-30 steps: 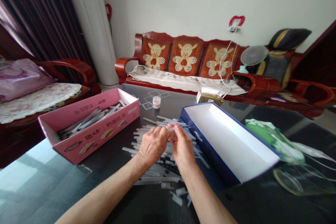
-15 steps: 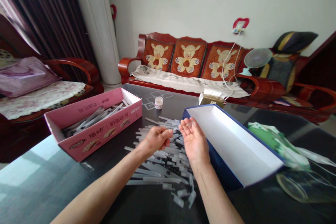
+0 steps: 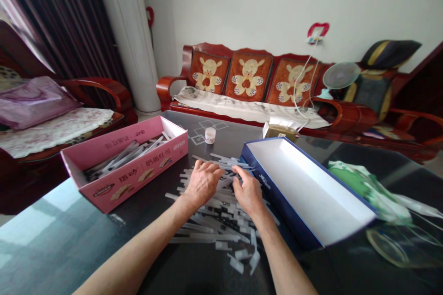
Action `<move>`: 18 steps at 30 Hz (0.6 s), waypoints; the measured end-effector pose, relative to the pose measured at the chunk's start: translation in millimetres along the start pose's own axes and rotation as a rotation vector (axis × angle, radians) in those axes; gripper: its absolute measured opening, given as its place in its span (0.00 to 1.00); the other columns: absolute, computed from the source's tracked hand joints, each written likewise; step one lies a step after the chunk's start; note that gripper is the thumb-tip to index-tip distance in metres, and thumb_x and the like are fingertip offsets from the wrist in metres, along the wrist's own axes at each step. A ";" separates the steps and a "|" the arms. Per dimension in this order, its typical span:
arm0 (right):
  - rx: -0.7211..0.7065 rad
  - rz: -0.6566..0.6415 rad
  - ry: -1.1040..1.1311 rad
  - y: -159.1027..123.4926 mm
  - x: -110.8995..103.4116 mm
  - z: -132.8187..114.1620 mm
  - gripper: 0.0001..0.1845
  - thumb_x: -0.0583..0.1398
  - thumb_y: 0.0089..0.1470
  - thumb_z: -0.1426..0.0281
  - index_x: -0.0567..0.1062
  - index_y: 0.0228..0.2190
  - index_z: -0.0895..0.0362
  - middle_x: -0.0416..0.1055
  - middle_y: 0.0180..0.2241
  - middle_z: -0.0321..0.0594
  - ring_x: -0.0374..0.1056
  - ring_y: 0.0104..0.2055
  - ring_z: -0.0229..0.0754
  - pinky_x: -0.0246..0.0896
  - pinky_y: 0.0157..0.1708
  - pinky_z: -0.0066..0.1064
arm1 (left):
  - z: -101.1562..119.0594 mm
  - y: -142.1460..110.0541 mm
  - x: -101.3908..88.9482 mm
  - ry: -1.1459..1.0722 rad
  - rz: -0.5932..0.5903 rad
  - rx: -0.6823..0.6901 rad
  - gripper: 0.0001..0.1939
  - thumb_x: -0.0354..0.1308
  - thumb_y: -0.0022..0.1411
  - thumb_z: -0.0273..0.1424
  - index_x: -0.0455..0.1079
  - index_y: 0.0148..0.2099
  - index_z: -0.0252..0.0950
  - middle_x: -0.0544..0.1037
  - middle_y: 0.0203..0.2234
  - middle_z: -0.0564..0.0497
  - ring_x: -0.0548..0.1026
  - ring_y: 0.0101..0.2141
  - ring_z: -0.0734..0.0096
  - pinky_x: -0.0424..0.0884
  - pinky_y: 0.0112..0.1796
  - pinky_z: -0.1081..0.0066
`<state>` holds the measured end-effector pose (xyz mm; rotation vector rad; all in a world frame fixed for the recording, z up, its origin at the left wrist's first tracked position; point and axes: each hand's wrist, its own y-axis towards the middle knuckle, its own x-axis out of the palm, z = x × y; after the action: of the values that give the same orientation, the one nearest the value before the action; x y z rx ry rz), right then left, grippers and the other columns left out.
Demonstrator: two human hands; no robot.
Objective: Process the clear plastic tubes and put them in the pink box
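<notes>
Both my hands are over a loose pile of translucent plastic tubes and short caps [image 3: 221, 200] on the dark table. My left hand [image 3: 203, 182] is palm down at the pile's far left part, its fingers bent downward and loosely apart, with the tips partly hidden. My right hand [image 3: 248, 192] is beside the blue box, index finger stretched toward the left hand and the other fingers curved. Nothing shows in either hand. To the left, a pink cardboard box [image 3: 138, 176] holds many similar tubes [image 3: 133, 153]. On the right lies the open blue box [image 3: 311, 184] with a white inside.
A small white cup [image 3: 210, 135] stands beyond the pile. Behind the blue box is a tissue pack [image 3: 280, 130]. A green and white plastic packet [image 3: 368, 189] and a clear round-rimmed object [image 3: 387, 249] lie at the right. A wooden sofa [image 3: 249, 108] is across the table.
My left hand has unbent from a pinch and turned palm down over the pile. My right hand, palm up before, has turned over and lowered to the tubes.
</notes>
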<state>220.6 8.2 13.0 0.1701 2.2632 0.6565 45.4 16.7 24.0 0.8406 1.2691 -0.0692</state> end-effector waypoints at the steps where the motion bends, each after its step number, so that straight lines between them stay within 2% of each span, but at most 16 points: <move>1: -0.010 -0.003 -0.012 -0.4 1.1 0.2 0.21 0.51 0.50 0.76 0.75 0.44 0.60 0.77 0.42 0.48 0.73 0.46 0.46 0.67 0.49 0.37 | 0.3 0.0 0.0 -0.010 -0.011 -0.004 0.11 0.50 0.66 0.27 0.72 0.47 0.40 0.78 0.38 0.48 0.73 0.43 0.63 0.60 0.43 0.62; 6: -0.061 -0.010 -0.044 -0.2 3.8 2.2 0.18 0.50 0.52 0.73 0.77 0.39 0.59 0.78 0.39 0.47 0.74 0.43 0.46 0.69 0.47 0.37 | 2.4 0.9 -3.4 -0.077 -0.069 -0.035 0.11 0.50 0.66 0.27 0.73 0.45 0.39 0.79 0.37 0.49 0.74 0.42 0.66 0.62 0.42 0.65; 9: -0.087 0.014 -0.043 1.2 3.1 3.4 0.17 0.50 0.54 0.71 0.77 0.38 0.59 0.78 0.39 0.47 0.75 0.43 0.47 0.69 0.47 0.38 | 5.0 1.8 -10.2 -0.114 -0.018 -0.045 0.11 0.49 0.66 0.29 0.73 0.44 0.39 0.79 0.37 0.49 0.74 0.41 0.67 0.63 0.44 0.66; 12: -0.098 0.057 -0.041 2.6 -0.2 3.0 0.17 0.51 0.55 0.69 0.77 0.38 0.58 0.78 0.39 0.45 0.75 0.42 0.47 0.69 0.46 0.38 | 1.6 3.9 -26.3 -0.151 0.030 -0.092 0.12 0.48 0.67 0.31 0.73 0.45 0.40 0.79 0.37 0.50 0.75 0.40 0.68 0.64 0.44 0.68; 15: -0.099 0.107 -0.050 3.7 -4.3 2.4 0.16 0.51 0.56 0.68 0.77 0.37 0.57 0.79 0.38 0.44 0.75 0.42 0.47 0.69 0.46 0.38 | -20.3 11.0 -51.7 -0.096 0.006 -0.214 0.14 0.47 0.67 0.32 0.74 0.42 0.39 0.79 0.34 0.50 0.76 0.38 0.68 0.66 0.42 0.70; 18: -0.116 0.151 -0.059 4.8 -7.1 2.2 0.16 0.51 0.56 0.67 0.77 0.37 0.57 0.79 0.38 0.44 0.75 0.41 0.47 0.69 0.44 0.37 | -65.2 25.2 -79.7 0.046 -0.073 -0.419 0.16 0.45 0.67 0.35 0.75 0.43 0.40 0.79 0.38 0.48 0.76 0.41 0.65 0.67 0.41 0.70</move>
<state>226.7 11.0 18.6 0.3011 2.1635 0.8492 -21.9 41.5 102.0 0.4371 1.2971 0.1549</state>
